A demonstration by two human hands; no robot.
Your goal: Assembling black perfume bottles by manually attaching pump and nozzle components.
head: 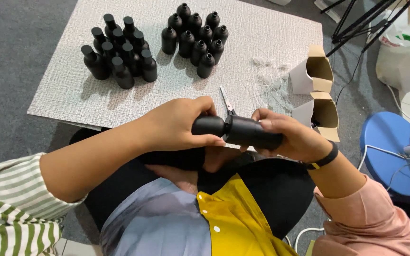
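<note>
while both hands point(243, 128) grip one black bottle point(255, 132); eighteen more point(162, 42) on mat point(262, 42)

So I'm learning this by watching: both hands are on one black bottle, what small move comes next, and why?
Probably twist the cap with the left hand while the right hand steadies the bottle. The bottle lies sideways between them, the left fingers wrap the cap end, and one group of bottles on the mat stands capped.

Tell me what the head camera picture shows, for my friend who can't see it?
Two hands hold a black bottle sideways: the left hand on its cap, the right hand round its body. Beyond them, two clusters of black bottles, scissors and two open cardboard boxes sit on a white mat.
</note>
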